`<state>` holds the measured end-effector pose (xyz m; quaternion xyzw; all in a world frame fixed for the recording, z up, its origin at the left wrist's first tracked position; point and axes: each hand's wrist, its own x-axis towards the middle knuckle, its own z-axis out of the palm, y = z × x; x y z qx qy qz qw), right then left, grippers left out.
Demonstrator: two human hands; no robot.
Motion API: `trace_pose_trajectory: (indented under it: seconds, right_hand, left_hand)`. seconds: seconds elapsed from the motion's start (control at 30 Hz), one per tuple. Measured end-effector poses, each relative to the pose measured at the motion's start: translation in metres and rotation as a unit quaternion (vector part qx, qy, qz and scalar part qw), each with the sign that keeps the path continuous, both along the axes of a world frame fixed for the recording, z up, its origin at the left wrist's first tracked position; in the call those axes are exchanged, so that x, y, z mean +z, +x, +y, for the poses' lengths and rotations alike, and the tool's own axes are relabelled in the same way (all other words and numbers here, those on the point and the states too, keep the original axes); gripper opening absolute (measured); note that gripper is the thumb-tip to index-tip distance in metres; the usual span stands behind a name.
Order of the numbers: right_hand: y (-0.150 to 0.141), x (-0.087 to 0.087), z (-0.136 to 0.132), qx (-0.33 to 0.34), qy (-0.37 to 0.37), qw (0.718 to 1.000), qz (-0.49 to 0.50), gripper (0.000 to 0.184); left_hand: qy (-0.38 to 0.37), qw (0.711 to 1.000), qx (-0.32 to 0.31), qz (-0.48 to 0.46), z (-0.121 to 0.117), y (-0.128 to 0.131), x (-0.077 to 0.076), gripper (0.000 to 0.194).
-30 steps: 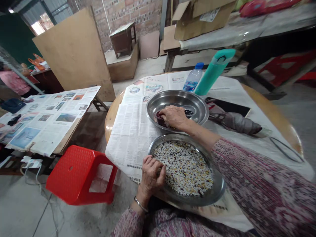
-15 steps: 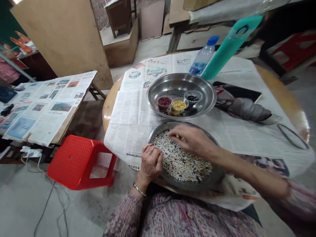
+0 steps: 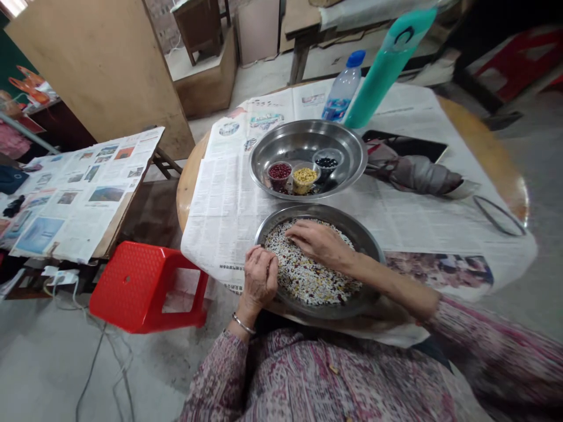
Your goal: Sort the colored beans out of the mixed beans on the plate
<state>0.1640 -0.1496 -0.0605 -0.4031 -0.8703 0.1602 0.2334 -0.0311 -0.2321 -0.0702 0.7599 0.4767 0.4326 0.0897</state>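
A steel bowl holds a mix of white grains with dark red, black and yellow beans. Over this mix is my right hand, its fingertips drawn together low on the grains; whatever they pinch is hidden. At the bowl's left rim, my left hand is curled closed, and its contents cannot be seen. Beyond stands a second steel bowl. Inside it are three clear cups: one of red beans, one of yellow beans and one of black beans.
Newspaper covers the round table. Behind the far bowl are a water bottle and a tall turquoise bottle. A folded grey umbrella lies at right. On the left are a red stool and another newspaper-covered table.
My right hand has come from the red beans in the far bowl back to the near bowl, over the grains. My left hand stays at the rim. The view has tilted down.
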Motion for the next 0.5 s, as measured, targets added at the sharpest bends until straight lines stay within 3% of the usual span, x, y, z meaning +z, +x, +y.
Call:
trace_pose_trajectory:
  seconds: [0.13,0.23,0.3,0.37,0.43,0.5]
  right_hand:
    - [-0.023,-0.002,-0.001,-0.018,0.003,1.000,0.000,0.022]
    - [-0.031,-0.002,-0.023,0.066,0.020,0.998,0.003,0.018]
    - [-0.024,-0.002,-0.038,0.131,0.029,0.991,-0.014,0.014]
    - [-0.007,-0.002,-0.046,0.154,0.035,0.987,-0.035,0.012]
    - [0.014,-0.002,-0.043,0.124,0.037,0.991,-0.047,0.020]
    - [0.032,-0.003,-0.033,0.044,0.041,0.997,-0.042,0.024]
  left_hand:
    - [0.002,1.000,0.005,-0.008,0.000,0.000,-0.001,0.023]
    - [0.000,1.000,0.010,-0.028,-0.001,0.000,0.000,0.021]
    - [-0.003,0.999,0.010,-0.038,-0.001,0.000,0.000,0.020]
    - [-0.005,0.999,0.007,-0.041,-0.001,0.000,0.000,0.020]
    - [-0.005,0.999,0.006,-0.039,-0.001,0.001,0.000,0.020]
    - [-0.002,0.999,0.003,-0.039,-0.001,0.001,0.000,0.020]
